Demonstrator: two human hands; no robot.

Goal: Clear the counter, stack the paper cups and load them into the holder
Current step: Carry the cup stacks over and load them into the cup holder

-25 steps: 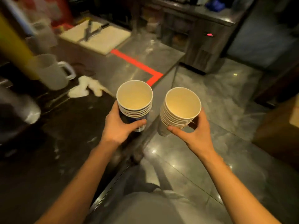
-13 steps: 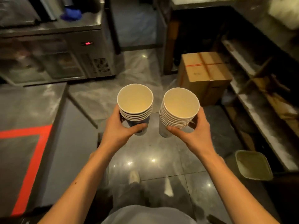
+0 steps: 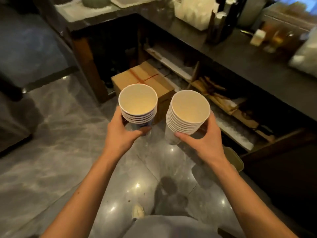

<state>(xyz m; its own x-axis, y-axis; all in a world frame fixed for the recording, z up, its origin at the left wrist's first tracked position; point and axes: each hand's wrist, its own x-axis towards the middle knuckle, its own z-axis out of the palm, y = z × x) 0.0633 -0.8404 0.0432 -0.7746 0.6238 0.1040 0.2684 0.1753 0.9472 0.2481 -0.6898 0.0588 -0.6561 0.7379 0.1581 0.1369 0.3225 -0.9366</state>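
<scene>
Stacks [image 3: 138, 107] [image 3: 187, 115] upright, mouths up; hands [image 3: 120, 133] [image 3: 207, 143] gripping.

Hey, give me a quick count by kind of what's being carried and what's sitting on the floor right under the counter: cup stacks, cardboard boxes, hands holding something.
Paper cup stacks: 2, the left stack and the right stack
Hands holding a stack: 2, the left hand and the right hand
Cardboard boxes: 1, the taped box on the floor
Total: 5
</scene>
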